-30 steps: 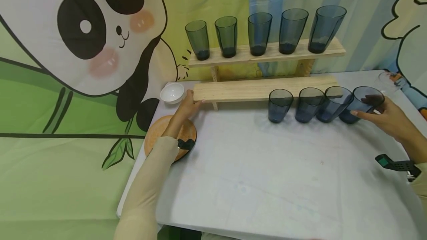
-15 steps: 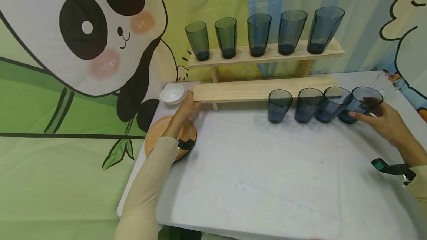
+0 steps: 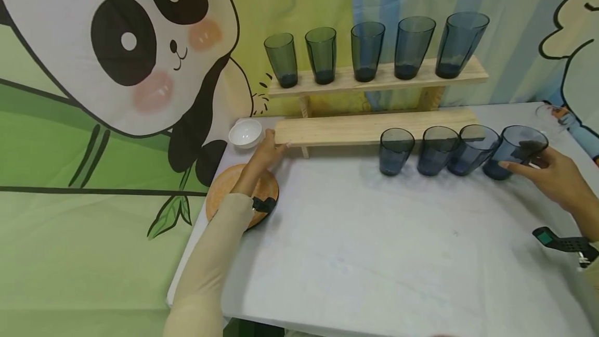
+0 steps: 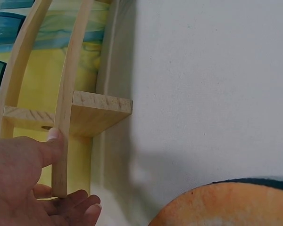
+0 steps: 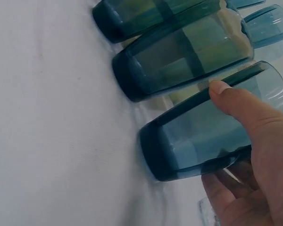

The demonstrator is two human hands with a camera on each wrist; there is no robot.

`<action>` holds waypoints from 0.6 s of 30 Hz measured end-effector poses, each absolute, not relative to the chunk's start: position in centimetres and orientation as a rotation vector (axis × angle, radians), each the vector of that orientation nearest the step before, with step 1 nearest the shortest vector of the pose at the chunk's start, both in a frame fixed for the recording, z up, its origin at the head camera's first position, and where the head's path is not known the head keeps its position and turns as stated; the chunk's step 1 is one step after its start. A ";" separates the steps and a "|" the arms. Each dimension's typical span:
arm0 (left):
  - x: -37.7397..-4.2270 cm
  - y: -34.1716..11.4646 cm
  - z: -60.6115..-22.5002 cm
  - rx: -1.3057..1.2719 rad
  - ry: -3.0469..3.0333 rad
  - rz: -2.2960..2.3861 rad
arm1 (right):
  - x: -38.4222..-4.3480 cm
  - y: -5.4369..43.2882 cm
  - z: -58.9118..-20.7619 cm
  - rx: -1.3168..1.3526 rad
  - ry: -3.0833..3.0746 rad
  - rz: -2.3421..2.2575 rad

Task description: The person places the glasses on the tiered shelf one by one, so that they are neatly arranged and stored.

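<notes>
At the left end of the two-tier wooden shelf (image 3: 337,130), my left hand (image 3: 268,151) grips the lower board, thumb on one face and fingers round the other, as the left wrist view shows. My right hand (image 3: 557,173) holds a blue-tinted drinking glass (image 5: 193,132) by its side, thumb on the near side and fingers beyond. This glass is the rightmost of a front row on the table; to its left stand three similar upright glasses (image 3: 472,151). Several more glasses (image 3: 367,52) stand upright in a row on the upper board.
A small white bowl (image 3: 245,133) sits beside the shelf's left end. Nearer, an orange-brown round plate (image 3: 223,183) lies partly under the left forearm. A clear glass object (image 3: 549,118) stands at the back right of the white-covered table (image 3: 365,254). Printed curtains hang close behind the shelf.
The right hand has shifted the rightmost glass slightly right, widening the space to its neighbour. The left hand keeps its grip on the shelf. The head view has shifted a little.
</notes>
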State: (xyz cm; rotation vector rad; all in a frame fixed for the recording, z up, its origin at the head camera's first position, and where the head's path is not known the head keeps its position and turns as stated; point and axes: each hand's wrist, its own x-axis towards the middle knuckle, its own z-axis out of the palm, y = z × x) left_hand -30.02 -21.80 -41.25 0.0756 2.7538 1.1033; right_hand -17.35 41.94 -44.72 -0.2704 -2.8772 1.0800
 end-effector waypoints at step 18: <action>-30.4 -21.7 -41.7 0.081 2.782 1.041 | -19.2 39.2 -34.6 -0.240 -2.643 1.018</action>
